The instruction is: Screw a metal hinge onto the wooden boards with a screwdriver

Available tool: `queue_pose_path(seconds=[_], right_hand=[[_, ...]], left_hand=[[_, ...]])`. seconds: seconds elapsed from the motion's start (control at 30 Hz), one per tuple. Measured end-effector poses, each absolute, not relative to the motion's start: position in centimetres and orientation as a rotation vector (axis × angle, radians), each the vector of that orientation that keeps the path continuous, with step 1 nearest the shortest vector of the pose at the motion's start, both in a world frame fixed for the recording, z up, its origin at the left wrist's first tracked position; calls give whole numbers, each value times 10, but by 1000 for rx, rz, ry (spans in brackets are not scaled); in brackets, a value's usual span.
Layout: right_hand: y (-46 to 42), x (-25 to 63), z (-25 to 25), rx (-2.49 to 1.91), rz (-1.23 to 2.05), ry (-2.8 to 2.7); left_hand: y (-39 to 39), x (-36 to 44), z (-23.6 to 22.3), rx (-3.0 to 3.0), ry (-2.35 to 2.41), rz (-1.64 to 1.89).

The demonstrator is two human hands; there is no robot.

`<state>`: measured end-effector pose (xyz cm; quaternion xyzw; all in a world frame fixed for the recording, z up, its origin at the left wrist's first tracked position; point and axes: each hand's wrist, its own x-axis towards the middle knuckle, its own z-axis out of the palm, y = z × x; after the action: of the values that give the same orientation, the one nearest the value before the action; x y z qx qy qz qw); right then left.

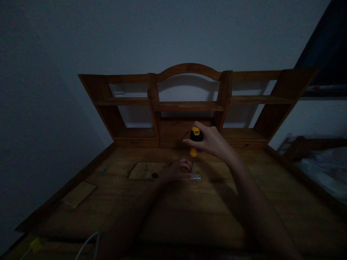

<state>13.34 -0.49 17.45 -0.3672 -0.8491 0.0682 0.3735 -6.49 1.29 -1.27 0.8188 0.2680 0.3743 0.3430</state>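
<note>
My right hand (210,139) is closed round the yellow and black handle of a screwdriver (193,152), which stands upright. The shaft runs down to a small silver metal hinge (195,177) on the wooden desktop. Low beside the shaft, my left hand (179,169) has its fingers curled, with the fingertips at the left end of the hinge. Whether those fingers pinch a screw or the hinge itself is too dark to make out. Under the left hand lies a pale wooden strip (146,170) with a dark hole and a rough left end.
A wooden shelf unit (189,105) rises along the back of the desktop (195,209). A loose flat wooden piece (79,194) and small metal bits (103,170) lie at the left. A white cable (89,241) and a yellow tag (35,245) are at the front left.
</note>
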Motion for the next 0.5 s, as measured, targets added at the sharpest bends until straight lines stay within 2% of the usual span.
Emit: queue_pose_path(seconds=[0.5], right_hand=[[-4,140,179,-942,179,-2204]], left_hand=[[8,-64,-3,2115,726,909]])
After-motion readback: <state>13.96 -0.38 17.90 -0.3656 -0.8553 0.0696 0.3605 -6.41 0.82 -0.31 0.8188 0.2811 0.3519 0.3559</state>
